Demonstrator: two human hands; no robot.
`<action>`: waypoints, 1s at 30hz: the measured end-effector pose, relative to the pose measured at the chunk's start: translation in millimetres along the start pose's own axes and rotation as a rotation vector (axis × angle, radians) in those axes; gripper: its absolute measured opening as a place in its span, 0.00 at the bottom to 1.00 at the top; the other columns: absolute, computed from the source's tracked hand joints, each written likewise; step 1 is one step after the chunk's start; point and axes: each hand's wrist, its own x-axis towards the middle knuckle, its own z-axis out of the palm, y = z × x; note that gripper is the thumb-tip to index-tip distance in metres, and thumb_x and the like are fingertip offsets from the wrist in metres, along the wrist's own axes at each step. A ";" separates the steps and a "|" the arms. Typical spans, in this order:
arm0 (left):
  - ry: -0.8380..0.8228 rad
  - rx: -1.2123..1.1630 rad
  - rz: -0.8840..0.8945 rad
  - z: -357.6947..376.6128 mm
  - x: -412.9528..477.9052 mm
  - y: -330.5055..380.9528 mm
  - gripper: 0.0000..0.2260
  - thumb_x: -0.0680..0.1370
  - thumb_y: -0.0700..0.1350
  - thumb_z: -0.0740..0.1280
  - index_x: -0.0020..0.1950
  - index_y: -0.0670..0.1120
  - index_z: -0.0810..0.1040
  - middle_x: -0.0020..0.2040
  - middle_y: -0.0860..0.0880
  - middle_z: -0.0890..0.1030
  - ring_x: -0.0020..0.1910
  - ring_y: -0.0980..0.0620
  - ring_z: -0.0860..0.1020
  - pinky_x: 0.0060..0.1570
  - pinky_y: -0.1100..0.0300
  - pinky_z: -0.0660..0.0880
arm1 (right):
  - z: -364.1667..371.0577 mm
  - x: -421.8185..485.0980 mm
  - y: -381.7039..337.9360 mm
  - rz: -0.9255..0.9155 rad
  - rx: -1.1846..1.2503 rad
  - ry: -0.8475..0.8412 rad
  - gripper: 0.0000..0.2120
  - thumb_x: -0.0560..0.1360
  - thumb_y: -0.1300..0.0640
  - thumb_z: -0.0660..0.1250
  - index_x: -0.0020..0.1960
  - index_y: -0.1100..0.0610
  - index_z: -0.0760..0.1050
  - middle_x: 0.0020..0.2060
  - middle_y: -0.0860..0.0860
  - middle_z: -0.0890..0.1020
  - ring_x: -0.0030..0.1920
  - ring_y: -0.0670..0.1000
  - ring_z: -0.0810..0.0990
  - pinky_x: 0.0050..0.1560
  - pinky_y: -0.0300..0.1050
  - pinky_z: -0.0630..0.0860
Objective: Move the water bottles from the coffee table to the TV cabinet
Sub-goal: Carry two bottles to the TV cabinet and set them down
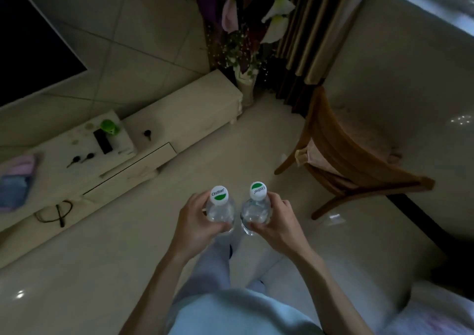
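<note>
Along the left side runs a long, low cream TV cabinet (179,109), carrying a folded pink-and-blue cloth (15,181), a small green toy (109,127) and a looped black cable (55,213). Past its far end a tall pale vase (246,88) holds purple, pink and white flowers.

Neither clear plastic water bottle rests on anything. Both are held upright over the glossy tiled floor, close side by side, a little way out from the cabinet front. Each has a white screw cap with a green patch; how full they are I cannot tell. The left hand (195,222) curls its fingers and thumb round the left bottle (223,213) just below the cap. The right hand (279,222) grips the right bottle (256,211) the same way, forearms reaching forward. A brown wooden chair (359,160) stands to the right.
</note>
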 end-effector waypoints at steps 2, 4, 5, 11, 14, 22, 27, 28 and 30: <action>0.034 -0.023 -0.015 -13.1 27.7 -2.5 0.27 0.58 0.41 0.80 0.55 0.52 0.79 0.51 0.54 0.79 0.49 0.60 0.78 0.48 0.64 0.75 | 3.9 30.4 -16.7 -0.006 -0.018 -0.036 0.34 0.68 0.51 0.77 0.69 0.50 0.65 0.51 0.41 0.70 0.59 0.46 0.69 0.50 0.41 0.68; 0.052 -0.041 -0.029 -28.6 58.2 -1.2 0.27 0.58 0.39 0.80 0.54 0.55 0.78 0.51 0.55 0.78 0.48 0.62 0.78 0.45 0.71 0.73 | 7.4 61.8 -35.6 -0.014 -0.047 -0.051 0.34 0.68 0.52 0.77 0.69 0.51 0.66 0.48 0.37 0.69 0.59 0.47 0.69 0.50 0.41 0.67; 0.061 -0.044 -0.032 -37.7 73.9 1.3 0.28 0.58 0.39 0.80 0.53 0.56 0.77 0.51 0.56 0.78 0.48 0.63 0.77 0.44 0.74 0.72 | 8.6 77.2 -46.6 -0.024 -0.065 -0.059 0.34 0.68 0.52 0.77 0.69 0.51 0.66 0.47 0.35 0.68 0.59 0.47 0.68 0.50 0.41 0.67; 0.096 -0.059 -0.045 -85.7 163.4 14.2 0.31 0.58 0.41 0.80 0.58 0.54 0.76 0.54 0.54 0.78 0.51 0.57 0.78 0.51 0.63 0.76 | 14.6 165.5 -110.2 -0.072 -0.143 -0.100 0.31 0.68 0.52 0.76 0.67 0.52 0.66 0.51 0.41 0.70 0.54 0.46 0.67 0.41 0.32 0.64; 0.130 -0.062 -0.031 -106.0 201.3 15.3 0.31 0.58 0.42 0.81 0.59 0.54 0.77 0.54 0.52 0.78 0.52 0.54 0.78 0.54 0.56 0.77 | 20.2 205.0 -133.6 -0.081 -0.151 -0.103 0.32 0.68 0.51 0.76 0.67 0.53 0.67 0.50 0.42 0.70 0.53 0.44 0.66 0.42 0.37 0.65; 0.189 0.001 -0.144 -131.9 257.0 5.0 0.33 0.58 0.42 0.80 0.61 0.53 0.76 0.55 0.51 0.76 0.52 0.53 0.77 0.52 0.61 0.74 | 30.0 279.4 -153.8 -0.039 -0.151 -0.200 0.32 0.66 0.50 0.77 0.66 0.49 0.66 0.51 0.43 0.72 0.56 0.46 0.70 0.48 0.41 0.69; 0.203 0.035 -0.273 -127.8 288.9 6.3 0.35 0.58 0.43 0.80 0.64 0.50 0.75 0.54 0.48 0.76 0.52 0.50 0.77 0.50 0.62 0.72 | 34.1 337.4 -163.0 -0.024 -0.209 -0.297 0.33 0.62 0.46 0.75 0.63 0.49 0.67 0.52 0.46 0.78 0.56 0.50 0.76 0.50 0.48 0.77; 0.222 0.027 -0.291 -127.8 296.4 9.6 0.34 0.58 0.43 0.79 0.63 0.50 0.75 0.54 0.48 0.77 0.51 0.49 0.77 0.49 0.61 0.72 | 33.9 350.6 -165.2 -0.037 -0.222 -0.321 0.34 0.61 0.44 0.75 0.64 0.48 0.67 0.54 0.48 0.79 0.56 0.51 0.78 0.52 0.51 0.79; 0.268 -0.018 -0.331 -129.8 312.3 16.6 0.33 0.58 0.41 0.80 0.62 0.49 0.76 0.53 0.47 0.78 0.51 0.48 0.77 0.48 0.61 0.72 | 31.6 378.8 -170.4 -0.096 -0.269 -0.361 0.36 0.61 0.43 0.75 0.64 0.49 0.67 0.56 0.49 0.80 0.57 0.52 0.78 0.53 0.51 0.80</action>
